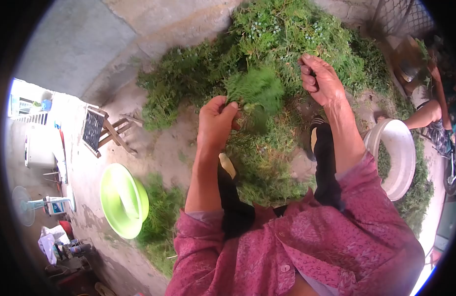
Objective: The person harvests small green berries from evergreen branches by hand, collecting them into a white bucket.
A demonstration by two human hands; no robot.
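My left hand [215, 121] pinches a feathery green conifer sprig [260, 93] between thumb and fingers, and the sprig is partly blurred. To its right and higher up, my right hand [320, 79] has its fingers curled in a pinch. Whatever lies between those fingertips, if anything, is too small to tell. Behind both hands rises a heap of cut conifer branches [282, 34], dotted with small pale bluish cones or berries. Loose green clippings [267, 172] cover the ground between my feet.
A lime green basin [105, 202] stands at left beside more greenery [161, 212]. A white bucket [408, 158] is at right, near another person's leg [425, 116]. A small wooden folding stool [97, 130] stands by the grey wall [85, 39]. A fan [23, 206] is far left.
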